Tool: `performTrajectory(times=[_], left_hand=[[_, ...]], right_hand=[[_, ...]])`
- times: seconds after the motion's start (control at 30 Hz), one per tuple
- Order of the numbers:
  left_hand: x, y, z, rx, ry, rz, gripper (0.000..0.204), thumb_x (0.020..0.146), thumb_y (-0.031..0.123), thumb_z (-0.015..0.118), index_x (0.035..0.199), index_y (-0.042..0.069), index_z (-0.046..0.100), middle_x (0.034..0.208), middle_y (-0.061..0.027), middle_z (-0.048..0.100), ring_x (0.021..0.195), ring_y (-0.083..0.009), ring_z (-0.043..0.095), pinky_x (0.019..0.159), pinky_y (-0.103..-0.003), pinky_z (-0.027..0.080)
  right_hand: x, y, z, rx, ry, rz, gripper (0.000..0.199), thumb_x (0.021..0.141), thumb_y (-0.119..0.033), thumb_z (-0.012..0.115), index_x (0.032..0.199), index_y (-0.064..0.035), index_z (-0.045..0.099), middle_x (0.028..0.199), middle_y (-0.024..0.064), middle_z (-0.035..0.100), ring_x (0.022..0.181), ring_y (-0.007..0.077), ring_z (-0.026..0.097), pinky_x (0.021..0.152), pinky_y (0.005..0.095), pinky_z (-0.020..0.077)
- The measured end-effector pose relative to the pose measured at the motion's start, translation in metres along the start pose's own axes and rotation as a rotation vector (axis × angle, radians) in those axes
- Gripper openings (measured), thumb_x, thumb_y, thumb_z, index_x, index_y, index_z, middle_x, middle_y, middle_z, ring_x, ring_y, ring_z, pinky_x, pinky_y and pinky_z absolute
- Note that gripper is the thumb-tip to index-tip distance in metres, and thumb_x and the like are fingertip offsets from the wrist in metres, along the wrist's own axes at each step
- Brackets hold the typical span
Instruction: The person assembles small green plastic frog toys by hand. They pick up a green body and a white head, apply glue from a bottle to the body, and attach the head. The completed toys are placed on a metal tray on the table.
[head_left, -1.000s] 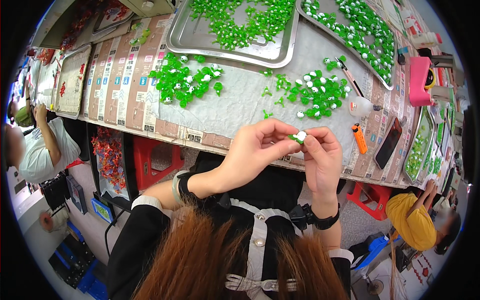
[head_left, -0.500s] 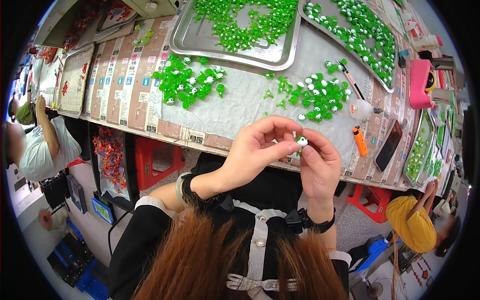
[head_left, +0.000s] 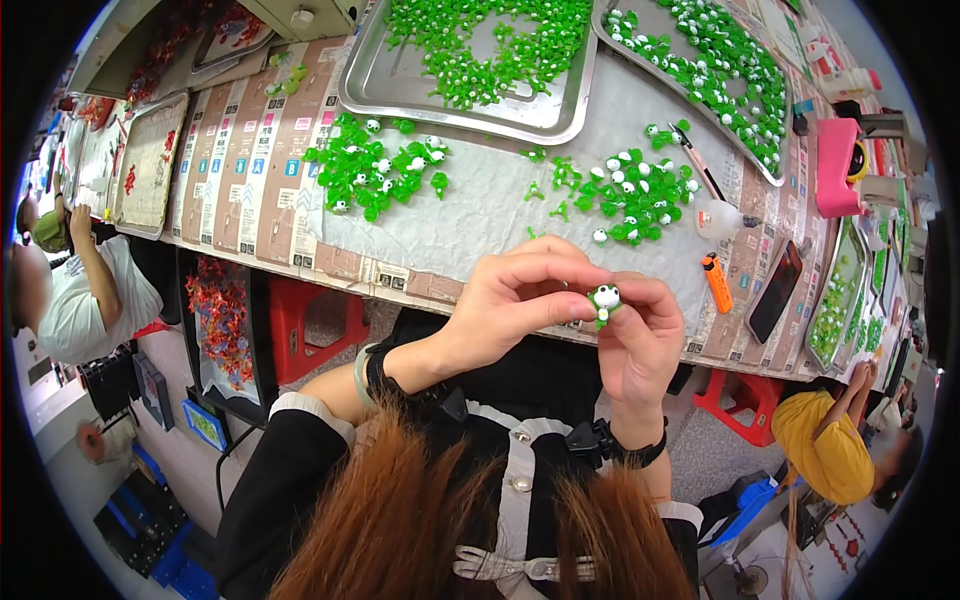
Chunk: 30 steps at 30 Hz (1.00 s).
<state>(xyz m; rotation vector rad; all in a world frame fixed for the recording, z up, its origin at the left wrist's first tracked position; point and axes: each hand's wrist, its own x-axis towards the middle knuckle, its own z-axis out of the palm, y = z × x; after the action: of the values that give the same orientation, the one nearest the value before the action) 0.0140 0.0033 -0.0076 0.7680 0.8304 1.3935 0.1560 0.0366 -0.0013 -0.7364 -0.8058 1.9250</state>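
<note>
Between my fingertips is a small green and white panda-like figurine with dark eye spots. My left hand pinches it from the left with thumb and forefinger. My right hand closes on it from the right, thumb below. Beyond my hands, on white paper, lies a heap of green pieces with white heads. A few loose green body pieces lie beside it. Farther left is a second heap of green and white pieces.
At the back stand a metal tray of green pieces and a tray of green and white figurines. On the right lie a pen, a small clear bottle, an orange cutter, a phone and a pink tape dispenser. Co-workers sit at both sides.
The figurine has turned, and its dark-eyed face now shows more. My left fingers have straightened and sit a little lower. Both hands still hold it in nearly the same place.
</note>
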Motion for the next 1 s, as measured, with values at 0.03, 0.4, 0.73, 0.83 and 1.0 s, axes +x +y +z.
performTrajectory(times=[0.03,0.4,0.73,0.83,1.0], left_hand=[[0.000,-0.001,-0.001,0.007,-0.003,0.014,0.020,0.068,-0.004,0.056,0.088,-0.001,0.057,0.086,-0.0073,0.050,0.079,-0.0128,0.049,0.067,-0.022,0.041],[0.001,0.006,-0.002,0.268,-0.093,0.228,0.018,0.064,0.002,0.063,0.082,0.002,0.060,0.075,-0.0061,0.056,0.071,-0.0154,0.052,0.061,-0.024,0.040],[-0.001,0.001,-0.001,0.270,-0.066,0.224,0.016,0.066,0.002,0.061,0.082,0.001,0.058,0.075,-0.0069,0.056,0.070,-0.0153,0.052,0.061,-0.024,0.040],[-0.005,-0.001,-0.003,0.247,-0.059,0.203,0.016,0.067,0.001,0.060,0.083,0.000,0.058,0.077,-0.0072,0.055,0.071,-0.0141,0.052,0.061,-0.024,0.040],[-0.007,0.006,0.000,0.232,-0.058,0.169,0.014,0.071,-0.001,0.056,0.085,-0.001,0.056,0.080,-0.0077,0.053,0.074,-0.0140,0.050,0.063,-0.023,0.040]], right_hand=[[0.000,0.000,0.000,0.021,-0.016,-0.007,0.018,0.069,0.007,0.054,0.086,0.0029,0.054,0.087,0.0123,0.054,0.080,0.0159,0.053,0.071,0.0248,0.0427],[-0.002,-0.003,-0.003,0.085,-0.125,-0.003,0.010,0.068,0.007,0.055,0.076,0.0019,0.055,0.083,0.0144,0.054,0.073,0.0174,0.054,0.065,0.0254,0.0450],[-0.005,-0.001,-0.004,0.049,-0.071,0.009,0.009,0.068,0.006,0.056,0.076,0.0012,0.055,0.083,0.0126,0.054,0.074,0.0164,0.053,0.065,0.0252,0.0436],[-0.006,0.001,-0.001,0.051,-0.059,0.016,0.009,0.069,0.006,0.055,0.076,0.0009,0.055,0.083,0.0121,0.054,0.074,0.0161,0.053,0.065,0.0252,0.0434],[-0.011,0.006,0.006,0.162,0.006,0.036,0.007,0.072,0.005,0.053,0.076,0.0005,0.054,0.085,0.0111,0.054,0.077,0.0158,0.052,0.068,0.0250,0.0426]])
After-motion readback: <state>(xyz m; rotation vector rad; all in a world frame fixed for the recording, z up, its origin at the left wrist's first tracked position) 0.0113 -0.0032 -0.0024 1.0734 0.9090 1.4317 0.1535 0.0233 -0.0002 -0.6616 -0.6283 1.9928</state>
